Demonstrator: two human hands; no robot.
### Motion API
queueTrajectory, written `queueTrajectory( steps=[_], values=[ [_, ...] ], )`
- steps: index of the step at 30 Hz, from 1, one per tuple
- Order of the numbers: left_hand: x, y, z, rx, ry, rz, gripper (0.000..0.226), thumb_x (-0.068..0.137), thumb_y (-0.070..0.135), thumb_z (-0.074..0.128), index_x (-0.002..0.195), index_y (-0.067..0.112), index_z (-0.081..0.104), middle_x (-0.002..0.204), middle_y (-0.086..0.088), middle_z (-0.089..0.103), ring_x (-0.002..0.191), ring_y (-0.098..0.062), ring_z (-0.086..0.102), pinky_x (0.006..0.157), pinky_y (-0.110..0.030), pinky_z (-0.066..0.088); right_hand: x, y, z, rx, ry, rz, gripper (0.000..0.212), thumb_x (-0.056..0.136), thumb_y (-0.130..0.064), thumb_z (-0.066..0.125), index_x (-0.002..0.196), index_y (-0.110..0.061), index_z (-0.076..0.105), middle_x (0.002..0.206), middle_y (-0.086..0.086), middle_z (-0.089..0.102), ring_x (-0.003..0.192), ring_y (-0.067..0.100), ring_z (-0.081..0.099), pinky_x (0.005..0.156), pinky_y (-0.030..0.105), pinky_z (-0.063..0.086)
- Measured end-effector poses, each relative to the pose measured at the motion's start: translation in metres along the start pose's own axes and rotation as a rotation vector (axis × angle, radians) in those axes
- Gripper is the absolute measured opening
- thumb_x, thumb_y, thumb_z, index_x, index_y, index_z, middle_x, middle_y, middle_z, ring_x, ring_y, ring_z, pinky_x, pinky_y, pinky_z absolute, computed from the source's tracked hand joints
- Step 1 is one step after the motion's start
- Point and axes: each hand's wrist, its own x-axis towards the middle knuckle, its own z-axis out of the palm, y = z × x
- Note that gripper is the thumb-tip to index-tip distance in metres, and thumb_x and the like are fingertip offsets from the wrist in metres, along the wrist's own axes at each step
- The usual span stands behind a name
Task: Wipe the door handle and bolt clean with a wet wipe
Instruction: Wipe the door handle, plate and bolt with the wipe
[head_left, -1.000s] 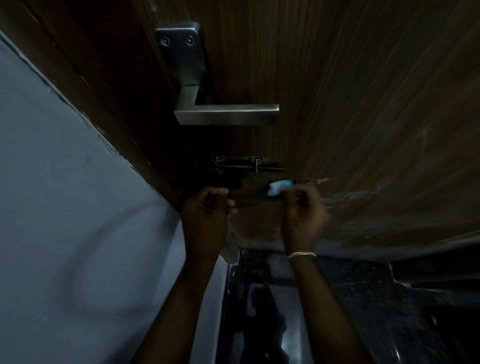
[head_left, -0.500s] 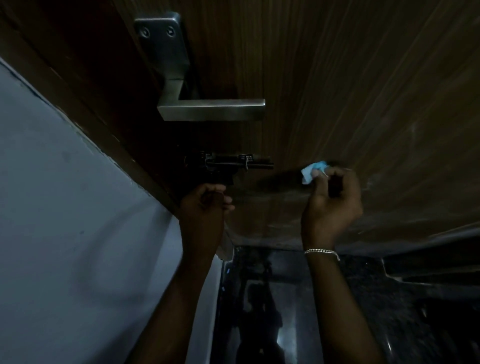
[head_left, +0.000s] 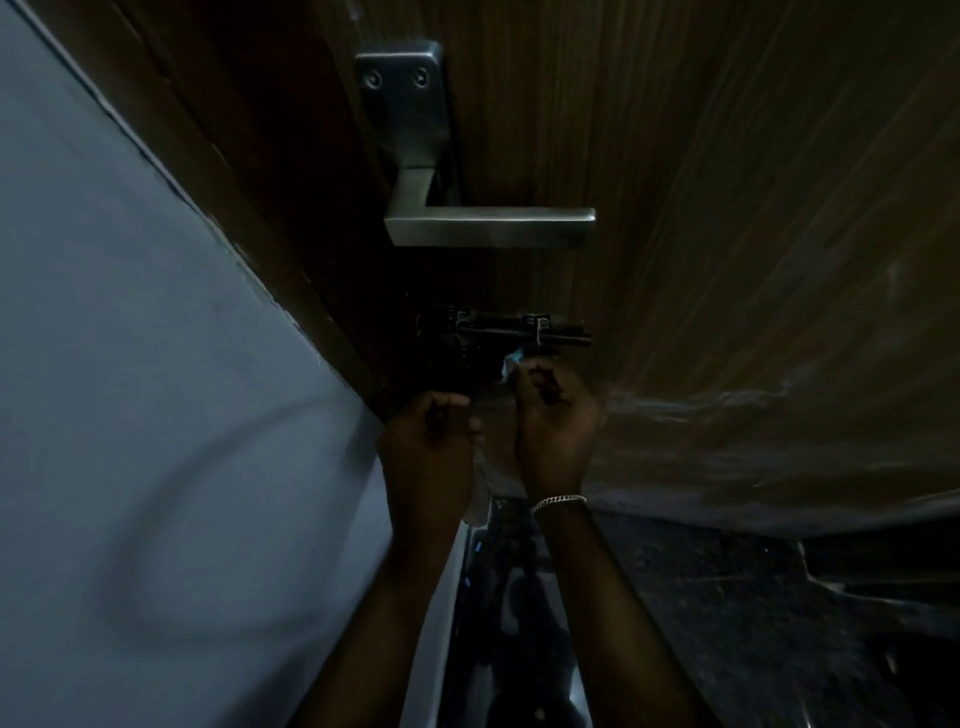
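A silver lever door handle (head_left: 488, 226) sticks out from the brown wooden door (head_left: 727, 208). Below it is a dark sliding bolt (head_left: 511, 332). My right hand (head_left: 553, 426), with a bracelet at the wrist, pinches a small pale blue wet wipe (head_left: 511, 364) just under the bolt's right part, close to or touching it. My left hand (head_left: 428, 441) is curled into a fist below the bolt's left end; I cannot see anything in it.
A grey wall (head_left: 156, 415) fills the left side, meeting the dark door frame (head_left: 249, 182). A glossy dark floor (head_left: 675, 623) lies below, with a step or ledge at the lower right (head_left: 883, 571).
My right hand has swung back left with the wipe, from out on the door panel to just under the bolt. My left hand has stayed in place.
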Motion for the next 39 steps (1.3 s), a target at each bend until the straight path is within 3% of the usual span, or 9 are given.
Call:
queueTrajectory(
  steps=[3, 8, 13, 18, 24, 28, 32, 35, 39],
  values=[
    [0.000, 0.004, -0.002, -0.012, 0.001, -0.016, 0.034, 0.096, 0.005, 0.061, 0.078, 0.032, 0.071, 0.071, 0.004, 0.075, 0.070, -0.014, 0.073, 0.073, -0.041, 0.061, -0.004, 0.002, 0.006, -0.021, -0.031, 0.066, 0.008, 0.089, -0.008, 0.072, 0.089, -0.016, 0.076, 0.085, -0.003, 0.076, 0.080, 0.011, 0.072, 0.077, 0.040, 0.060],
    [0.003, 0.005, -0.001, 0.001, 0.018, -0.019, 0.041, 0.095, 0.002, 0.060, 0.074, 0.035, 0.071, 0.071, 0.001, 0.075, 0.075, -0.025, 0.074, 0.079, -0.051, 0.062, -0.002, -0.007, 0.015, 0.126, 0.051, 0.112, 0.018, 0.087, -0.001, 0.069, 0.085, -0.019, 0.071, 0.076, -0.014, 0.069, 0.073, -0.006, 0.065, 0.069, 0.014, 0.050],
    [0.000, 0.004, -0.004, 0.013, 0.018, 0.020, 0.050, 0.093, 0.002, 0.061, 0.074, 0.047, 0.071, 0.073, 0.004, 0.075, 0.073, -0.019, 0.074, 0.076, -0.047, 0.063, -0.002, -0.010, 0.015, 0.187, 0.011, 0.128, 0.016, 0.088, 0.002, 0.068, 0.084, -0.013, 0.072, 0.077, -0.003, 0.070, 0.075, 0.006, 0.066, 0.070, 0.019, 0.051],
    [-0.001, 0.006, -0.005, 0.001, 0.012, 0.004, 0.048, 0.093, 0.002, 0.061, 0.074, 0.045, 0.072, 0.072, 0.005, 0.075, 0.071, -0.016, 0.075, 0.075, -0.044, 0.063, -0.006, -0.004, 0.016, 0.106, -0.081, 0.087, 0.018, 0.090, 0.001, 0.066, 0.081, -0.014, 0.067, 0.073, -0.012, 0.065, 0.070, -0.006, 0.061, 0.068, 0.011, 0.045],
    [0.000, 0.006, -0.006, 0.005, 0.014, 0.017, 0.042, 0.093, 0.004, 0.062, 0.074, 0.040, 0.072, 0.072, 0.006, 0.075, 0.071, -0.016, 0.074, 0.074, -0.044, 0.064, 0.003, -0.004, 0.013, 0.180, -0.042, 0.094, 0.026, 0.087, -0.002, 0.069, 0.076, -0.026, 0.068, 0.071, -0.016, 0.069, 0.071, -0.004, 0.063, 0.068, 0.013, 0.048],
    [-0.002, 0.006, -0.006, -0.011, 0.019, -0.003, 0.036, 0.094, 0.003, 0.061, 0.078, 0.034, 0.071, 0.071, 0.006, 0.075, 0.070, -0.016, 0.075, 0.074, -0.044, 0.064, 0.000, -0.005, 0.013, 0.133, -0.129, 0.111, 0.021, 0.088, 0.004, 0.066, 0.079, -0.014, 0.068, 0.072, -0.013, 0.067, 0.070, -0.002, 0.062, 0.071, 0.022, 0.048],
    [-0.001, 0.008, -0.006, -0.017, 0.018, 0.009, 0.038, 0.095, 0.004, 0.061, 0.077, 0.036, 0.071, 0.071, 0.003, 0.075, 0.073, -0.022, 0.075, 0.076, -0.048, 0.063, 0.009, -0.011, 0.010, 0.148, -0.100, 0.067, 0.031, 0.086, -0.004, 0.070, 0.075, -0.032, 0.067, 0.074, -0.019, 0.071, 0.073, -0.002, 0.067, 0.069, 0.017, 0.052],
    [0.000, 0.007, -0.007, -0.009, 0.020, 0.000, 0.044, 0.094, 0.002, 0.060, 0.073, 0.039, 0.072, 0.073, 0.000, 0.076, 0.075, -0.025, 0.075, 0.078, -0.051, 0.063, 0.007, -0.008, 0.008, 0.053, -0.110, 0.058, 0.018, 0.088, -0.007, 0.072, 0.078, -0.022, 0.070, 0.075, -0.010, 0.072, 0.075, 0.009, 0.069, 0.071, 0.032, 0.057],
    [0.001, 0.009, -0.009, -0.022, 0.011, -0.029, 0.043, 0.095, 0.002, 0.060, 0.074, 0.037, 0.072, 0.070, 0.003, 0.075, 0.071, -0.022, 0.075, 0.077, -0.047, 0.063, 0.006, 0.001, -0.014, 0.047, 0.044, -0.002, 0.010, 0.087, -0.013, 0.078, 0.080, -0.016, 0.071, 0.078, -0.007, 0.073, 0.077, 0.011, 0.071, 0.072, 0.037, 0.058]
  ],
)
